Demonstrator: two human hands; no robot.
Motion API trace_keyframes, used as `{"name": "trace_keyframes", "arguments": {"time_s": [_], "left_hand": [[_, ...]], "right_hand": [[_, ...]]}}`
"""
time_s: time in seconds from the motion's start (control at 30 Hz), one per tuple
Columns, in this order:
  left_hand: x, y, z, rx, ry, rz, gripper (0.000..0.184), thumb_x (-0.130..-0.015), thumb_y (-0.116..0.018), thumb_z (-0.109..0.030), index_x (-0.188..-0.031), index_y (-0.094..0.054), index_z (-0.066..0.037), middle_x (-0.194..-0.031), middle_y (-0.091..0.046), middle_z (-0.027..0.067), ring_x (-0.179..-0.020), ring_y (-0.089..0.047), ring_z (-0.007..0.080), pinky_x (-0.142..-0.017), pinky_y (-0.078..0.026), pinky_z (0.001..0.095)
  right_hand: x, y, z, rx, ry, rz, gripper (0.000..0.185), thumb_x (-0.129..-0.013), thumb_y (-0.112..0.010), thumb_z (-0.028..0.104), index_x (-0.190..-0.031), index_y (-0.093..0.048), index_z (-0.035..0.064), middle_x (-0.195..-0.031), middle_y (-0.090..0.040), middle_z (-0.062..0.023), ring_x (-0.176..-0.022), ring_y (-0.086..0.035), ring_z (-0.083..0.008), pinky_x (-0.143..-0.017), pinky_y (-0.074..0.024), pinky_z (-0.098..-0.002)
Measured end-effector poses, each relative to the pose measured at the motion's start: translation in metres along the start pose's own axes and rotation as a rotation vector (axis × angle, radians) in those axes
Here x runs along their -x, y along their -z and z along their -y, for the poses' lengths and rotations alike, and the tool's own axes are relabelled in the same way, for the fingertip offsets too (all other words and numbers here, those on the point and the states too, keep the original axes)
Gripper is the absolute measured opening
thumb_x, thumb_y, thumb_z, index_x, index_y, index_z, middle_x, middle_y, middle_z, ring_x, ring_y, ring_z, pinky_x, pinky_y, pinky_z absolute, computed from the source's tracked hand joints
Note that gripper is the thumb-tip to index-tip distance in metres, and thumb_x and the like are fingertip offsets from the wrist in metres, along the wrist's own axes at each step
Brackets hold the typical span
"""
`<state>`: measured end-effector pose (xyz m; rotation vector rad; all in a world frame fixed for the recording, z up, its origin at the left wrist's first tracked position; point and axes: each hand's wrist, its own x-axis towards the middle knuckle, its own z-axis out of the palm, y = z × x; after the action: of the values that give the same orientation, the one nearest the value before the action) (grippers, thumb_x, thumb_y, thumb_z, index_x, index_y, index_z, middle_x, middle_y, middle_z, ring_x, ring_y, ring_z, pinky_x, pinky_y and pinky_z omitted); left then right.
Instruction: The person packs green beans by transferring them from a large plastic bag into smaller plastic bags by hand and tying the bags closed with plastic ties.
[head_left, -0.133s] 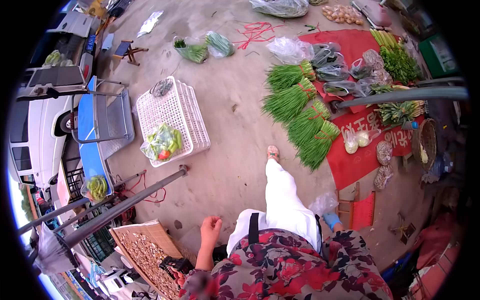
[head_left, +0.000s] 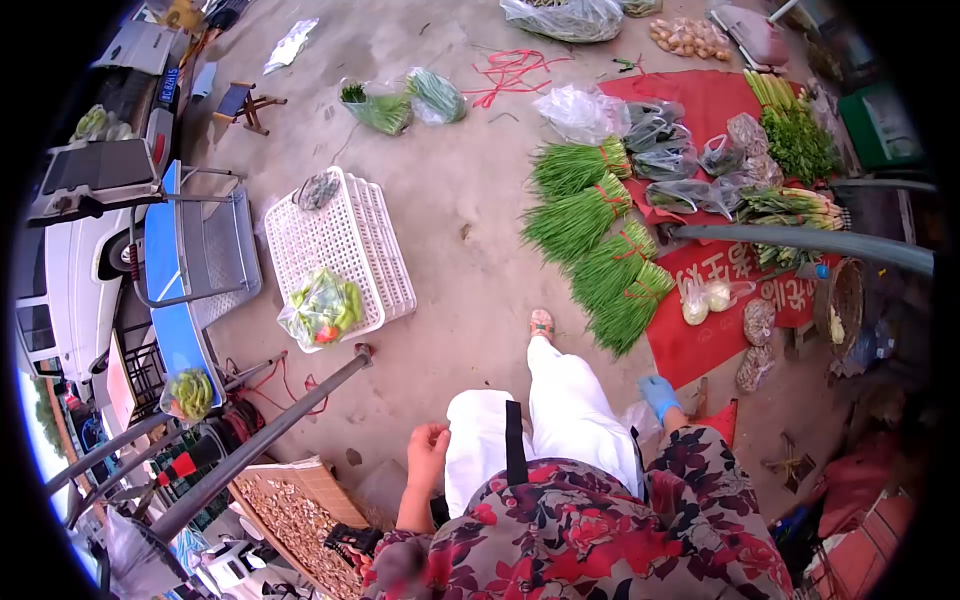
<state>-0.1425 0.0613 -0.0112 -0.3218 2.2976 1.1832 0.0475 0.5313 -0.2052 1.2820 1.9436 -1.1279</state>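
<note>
My left hand (head_left: pixel 428 452) is bare, its fingers loosely curled with nothing visible in them, beside the white trousers (head_left: pixel 575 405). On the other side, my right hand (head_left: pixel 660 396) wears a blue glove. Its fingers look stretched out, with nothing seen in them. A clear plastic bag (head_left: pixel 640 418) is just beside its wrist. Ahead of that hand, bundles of green stalks (head_left: pixel 610 280) tied with red bands lie in a row by a red cloth (head_left: pixel 690 345). On the cloth are bagged white vegetables (head_left: pixel 718 295) and small filled bags (head_left: pixel 755 368).
White stacked crates (head_left: pixel 385 250) at left carry a bag of green peppers (head_left: pixel 325 305). Metal poles (head_left: pixel 270 430) slant at lower left, near a board of dried pieces (head_left: pixel 290 505). Another pole (head_left: pixel 800 238) crosses the cloth. A blue folding chair (head_left: pixel 170 250) stands by parked vehicles.
My right hand has moved forward, away from my body and past the clear bag. My left hand has shifted slightly. The view has tilted a little.
</note>
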Motion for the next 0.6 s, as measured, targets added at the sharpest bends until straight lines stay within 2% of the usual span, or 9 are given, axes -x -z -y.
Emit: {"name": "trace_keyframes", "arguments": {"time_s": [0.07,0.13,0.2,0.3,0.4,0.53,0.6], "left_hand": [[-0.030,-0.004,-0.040,0.052,0.022,0.006,0.014,-0.080,-0.061,-0.008,-0.091,-0.059,0.002,-0.087,-0.059,0.0095,-0.074,-0.060,0.0149,-0.067,-0.049,0.0268],[-0.075,-0.006,-0.063,0.045,-0.042,0.011,0.015,-0.080,-0.061,-0.007,-0.091,-0.059,0.002,-0.088,-0.059,0.0097,-0.074,-0.059,0.0146,-0.067,-0.049,0.0264],[-0.101,0.008,-0.092,-0.007,-0.031,0.029,0.014,-0.080,-0.060,-0.007,-0.091,-0.059,0.001,-0.088,-0.059,0.0096,-0.074,-0.059,0.0137,-0.067,-0.048,0.0257],[-0.177,0.019,-0.125,0.073,-0.054,0.042,0.014,-0.080,-0.061,-0.007,-0.091,-0.059,0.001,-0.088,-0.059,0.0094,-0.074,-0.059,0.0132,-0.067,-0.048,0.0254],[-0.260,0.030,-0.176,0.043,-0.103,0.103,0.014,-0.080,-0.061,-0.008,-0.091,-0.059,0.001,-0.087,-0.059,0.0093,-0.074,-0.059,0.0130,-0.067,-0.048,0.0252],[-0.366,0.052,-0.243,-0.041,-0.134,0.203,0.016,-0.081,-0.061,-0.009,-0.094,-0.059,0.000,-0.084,-0.061,0.0067,-0.075,-0.059,0.0115,-0.068,-0.047,0.0245],[-0.413,0.069,-0.305,-0.113,-0.165,0.246,0.016,-0.083,-0.060,-0.011,-0.096,-0.058,-0.001,-0.084,-0.062,0.0049,-0.077,-0.058,0.0103,-0.070,-0.047,0.0237]], "right_hand": [[0.003,0.034,0.119,-0.299,0.176,0.026,0.023,-0.088,-0.048,0.018,-0.097,-0.062,0.0025,-0.092,-0.063,-0.0047,-0.079,-0.057,-0.0121,-0.071,-0.0458,-0.0259],[-0.001,0.064,0.239,-0.402,0.265,0.085,0.022,-0.091,-0.045,0.016,-0.099,-0.061,0.0029,-0.097,-0.062,-0.0037,-0.083,-0.056,-0.0117,-0.074,-0.0452,-0.0251],[-0.015,0.051,0.295,-0.472,0.389,0.079,0.025,-0.086,-0.052,0.019,-0.099,-0.061,0.0004,-0.091,-0.064,-0.0070,-0.082,-0.058,-0.0141,-0.076,-0.0455,-0.0266],[-0.027,0.053,0.412,-0.507,0.476,0.087,0.024,-0.086,-0.053,0.020,-0.099,-0.061,0.0016,-0.093,-0.064,-0.0084,-0.084,-0.059,-0.0159,-0.078,-0.0456,-0.0277],[-0.032,0.056,0.501,-0.325,0.520,0.061,0.024,-0.086,-0.054,0.021,-0.100,-0.062,0.0034,-0.096,-0.064,-0.0105,-0.088,-0.060,-0.0197,-0.081,-0.0455,-0.0297],[-0.063,0.043,0.573,-0.353,0.491,0.070,0.026,-0.087,-0.052,0.023,-0.101,-0.062,0.0036,-0.099,-0.063,-0.0129,-0.091,-0.060,-0.0250,-0.081,-0.0454,-0.0313],[-0.072,0.053,0.617,-0.348,0.460,0.097,0.026,-0.088,-0.052,0.021,-0.102,-0.061,0.0016,-0.098,-0.063,-0.0105,-0.092,-0.059,-0.0195,-0.083,-0.0446,-0.0291]]}}
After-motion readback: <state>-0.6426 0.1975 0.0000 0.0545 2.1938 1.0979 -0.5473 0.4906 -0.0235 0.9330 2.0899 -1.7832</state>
